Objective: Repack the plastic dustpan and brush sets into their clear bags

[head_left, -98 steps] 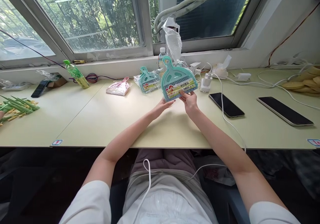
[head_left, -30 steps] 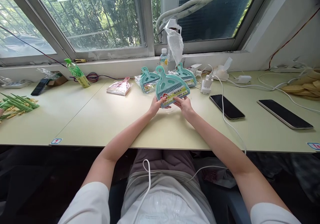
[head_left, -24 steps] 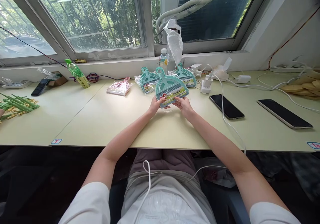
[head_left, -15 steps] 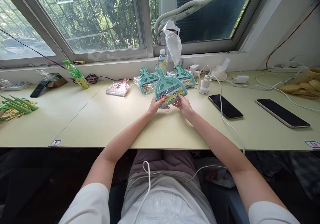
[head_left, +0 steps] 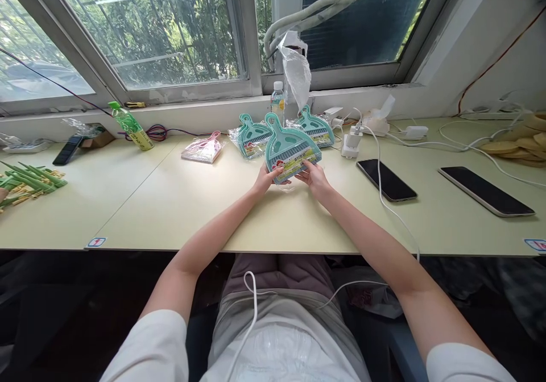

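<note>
A teal mini dustpan [head_left: 292,141] with a small brush and a yellow printed label, in clear wrap, is held up over the table, its handle pointing away from me. My left hand [head_left: 265,181] grips its lower left corner, thumb on the front. At the lower right edge my right hand [head_left: 314,178] pinches it, the other fingers partly behind. Two more wrapped teal dustpans lie beyond: a left one [head_left: 252,137] and a right one [head_left: 316,127], both partly covered by the held one.
A pink-handled packet [head_left: 203,148], a green bottle [head_left: 130,125] and a clear bottle [head_left: 277,99] are toward the back. On the right are a charger [head_left: 351,142], a phone [head_left: 386,179] with a white cable across it, and a larger dark-screened device [head_left: 485,191]. Green stalks [head_left: 34,178] lie far left.
The held dustpan has come lower and slightly left, uncovering the right rear one. My left hand, earlier loosely beneath it, now grips it too. Over the last second it has hardly moved.
</note>
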### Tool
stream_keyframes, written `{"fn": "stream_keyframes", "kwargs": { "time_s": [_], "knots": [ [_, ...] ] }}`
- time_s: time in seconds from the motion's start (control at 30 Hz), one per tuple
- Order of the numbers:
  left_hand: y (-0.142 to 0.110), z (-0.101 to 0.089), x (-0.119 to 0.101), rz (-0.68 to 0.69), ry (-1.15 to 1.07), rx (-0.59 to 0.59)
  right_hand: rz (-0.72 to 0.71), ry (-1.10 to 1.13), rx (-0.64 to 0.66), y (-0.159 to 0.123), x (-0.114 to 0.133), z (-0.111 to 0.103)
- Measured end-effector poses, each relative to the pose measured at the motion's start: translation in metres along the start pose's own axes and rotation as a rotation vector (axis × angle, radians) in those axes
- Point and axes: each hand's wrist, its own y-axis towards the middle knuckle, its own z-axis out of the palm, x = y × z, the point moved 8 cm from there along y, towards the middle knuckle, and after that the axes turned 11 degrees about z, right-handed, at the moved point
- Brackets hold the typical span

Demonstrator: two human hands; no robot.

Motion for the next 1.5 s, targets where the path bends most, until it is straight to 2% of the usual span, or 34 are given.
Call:
{"fn": "stream_keyframes", "kwargs": {
  "time_s": [0.27, 0.43, 0.53, 0.77, 1.1, 1.23, 1.37, 1.43, 1.5],
  "knots": [
    [0.001, -0.003, 0.000, -0.008, -0.011, -0.023, 0.066, -0.035, 0.022, 0.004, 0.002, 0.002],
    [0.009, -0.018, 0.001, -0.033, -0.002, -0.062, 0.055, -0.068, 0.054, 0.008, 0.017, -0.006],
    [0.011, -0.023, 0.003, -0.035, 0.006, -0.053, 0.040, -0.095, 0.080, 0.009, 0.018, -0.008],
    [0.009, -0.017, 0.005, -0.016, -0.006, -0.019, 0.006, -0.084, -0.008, 0.010, 0.012, -0.015],
    [0.010, -0.016, 0.004, -0.006, -0.001, -0.003, -0.019, -0.065, -0.044, 0.010, 0.012, -0.016],
    [0.010, -0.017, 0.004, -0.021, 0.011, -0.015, 0.006, -0.057, -0.031, 0.011, 0.009, -0.015],
    [0.009, -0.018, 0.001, -0.053, -0.006, -0.032, 0.043, -0.083, 0.047, 0.014, 0.009, -0.012],
    [0.010, -0.025, -0.001, -0.062, -0.042, -0.070, 0.011, -0.175, 0.072, 0.014, 0.016, -0.010],
    [0.013, -0.037, -0.001, -0.081, -0.085, -0.142, -0.146, -0.341, 0.005, 0.010, 0.034, -0.011]
  ]
}}
